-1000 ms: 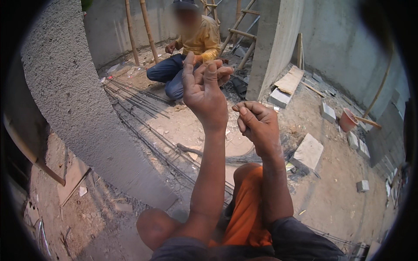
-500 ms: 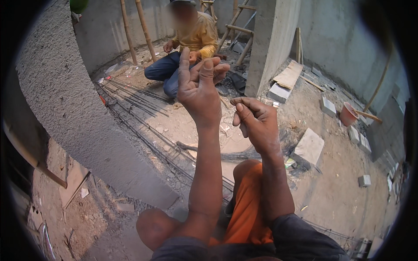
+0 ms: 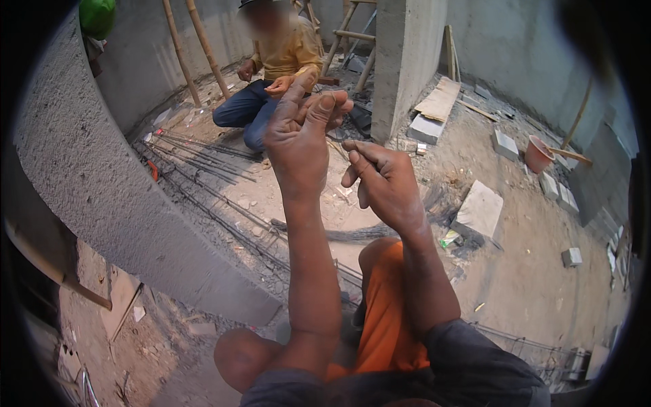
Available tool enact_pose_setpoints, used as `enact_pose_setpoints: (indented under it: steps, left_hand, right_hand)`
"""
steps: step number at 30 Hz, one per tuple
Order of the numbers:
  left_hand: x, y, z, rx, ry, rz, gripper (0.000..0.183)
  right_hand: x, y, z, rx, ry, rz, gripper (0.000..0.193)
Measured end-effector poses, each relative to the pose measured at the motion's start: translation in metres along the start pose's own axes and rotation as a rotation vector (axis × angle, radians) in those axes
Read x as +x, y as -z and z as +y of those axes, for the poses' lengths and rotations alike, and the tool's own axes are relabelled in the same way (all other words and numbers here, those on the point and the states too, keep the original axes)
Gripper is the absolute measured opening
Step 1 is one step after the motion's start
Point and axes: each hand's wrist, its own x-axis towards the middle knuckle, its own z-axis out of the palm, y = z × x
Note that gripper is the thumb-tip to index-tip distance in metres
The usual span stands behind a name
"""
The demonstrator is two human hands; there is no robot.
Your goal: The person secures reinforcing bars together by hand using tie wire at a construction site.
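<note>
My left hand (image 3: 298,152) is raised in front of me. Its forefinger points up and away, while the thumb presses toward the other curled fingers. Lower and to its right, apart from it, my right hand (image 3: 388,182) pinches thumb against fingertips. Whatever lies in either grip, if anything, is too small or hidden to make out. Below the hands, a dark bundle of thin wire or strands (image 3: 359,233) lies on the ground. Long steel rods (image 3: 203,163) stretch across the dirt to the left, with a tied rebar frame (image 3: 224,217) nearer to me.
A co-worker in a yellow shirt (image 3: 302,47) crouches ahead by bamboo poles (image 3: 207,51). A curved concrete slab edge (image 3: 135,203) rises at left; a concrete column (image 3: 400,74) stands ahead. Rightward lie a pale block (image 3: 478,209), a reddish bucket (image 3: 538,156) and several grey blocks.
The view has shifted a little, so the surroundings sit further left. My left forefinger leans more to the right. The co-worker's hand near the knee has moved slightly.
</note>
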Motion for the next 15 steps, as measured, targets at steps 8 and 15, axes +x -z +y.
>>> enact_pose_setpoints:
  steps: [8, 15]
  left_hand:
    - [0.000, 0.005, -0.009, -0.046, -0.073, -0.069, 0.036]
    - [-0.004, -0.002, -0.012, 0.019, -0.095, -0.096, 0.033]
  right_hand:
    - [0.003, 0.013, 0.001, 0.372, -0.166, -0.159, 0.035]
    - [0.000, 0.012, -0.001, 0.107, -0.119, -0.106, 0.033]
